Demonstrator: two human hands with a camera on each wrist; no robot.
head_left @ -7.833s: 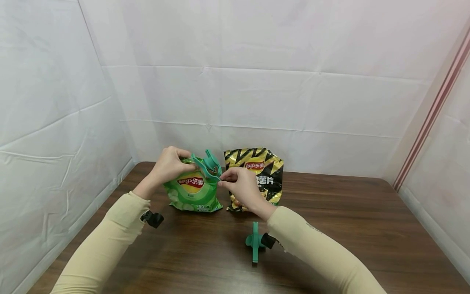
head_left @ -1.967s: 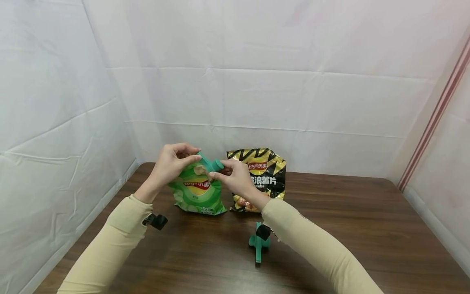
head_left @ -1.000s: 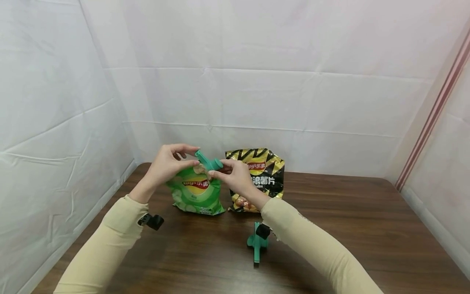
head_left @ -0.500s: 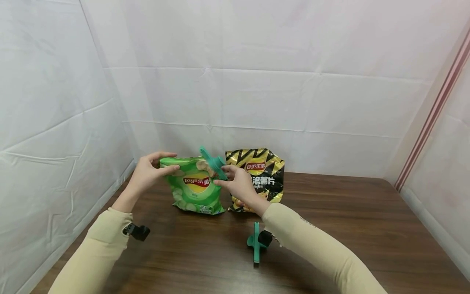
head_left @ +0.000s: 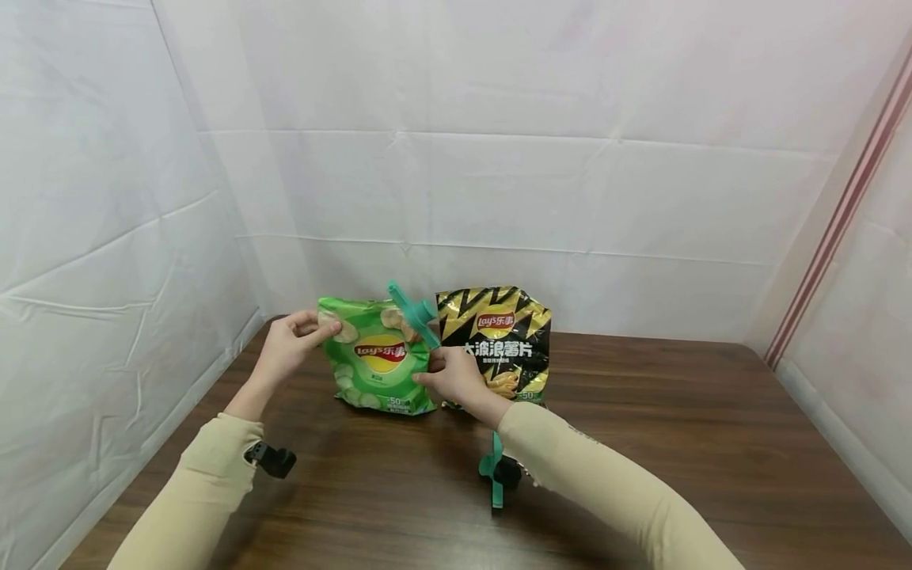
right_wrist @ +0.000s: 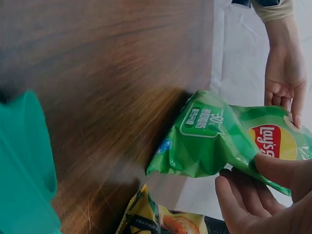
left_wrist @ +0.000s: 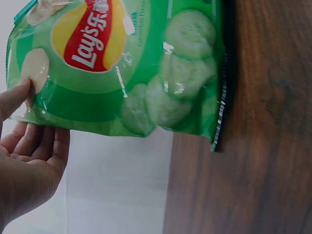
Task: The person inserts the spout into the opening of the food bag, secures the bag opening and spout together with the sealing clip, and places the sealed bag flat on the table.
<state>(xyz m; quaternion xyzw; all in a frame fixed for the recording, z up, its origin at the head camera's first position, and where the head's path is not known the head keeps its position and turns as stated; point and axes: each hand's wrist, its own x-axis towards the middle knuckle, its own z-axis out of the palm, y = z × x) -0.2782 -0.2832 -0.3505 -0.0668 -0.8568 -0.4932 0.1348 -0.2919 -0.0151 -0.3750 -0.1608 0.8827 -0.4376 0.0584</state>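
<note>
A green bag of chips (head_left: 381, 372) stands upright on the table. Across its top right corner sits a teal bag clip (head_left: 415, 312), tilted, its upper end jutting above the bag. My left hand (head_left: 285, 344) pinches the bag's upper left edge, thumb on the front and fingers behind, as the left wrist view shows. Lower on the opposite side, below the clip, my right hand (head_left: 459, 378) holds the right edge between thumb and fingers. In the right wrist view the thumb (right_wrist: 278, 168) lies on the bag's front.
A black and yellow bag of chips (head_left: 516, 328) stands just right of the green one, partly behind my right hand. Another teal bag clip (head_left: 496, 495) lies on the brown table (head_left: 641, 443), partly covered by the right wrist camera. White cloth walls (head_left: 499, 190) enclose the back and sides.
Both hands have left the clip, which now stays on the bag's corner. The left hand moved left and down to the bag's left edge; the right slid down its right edge.
</note>
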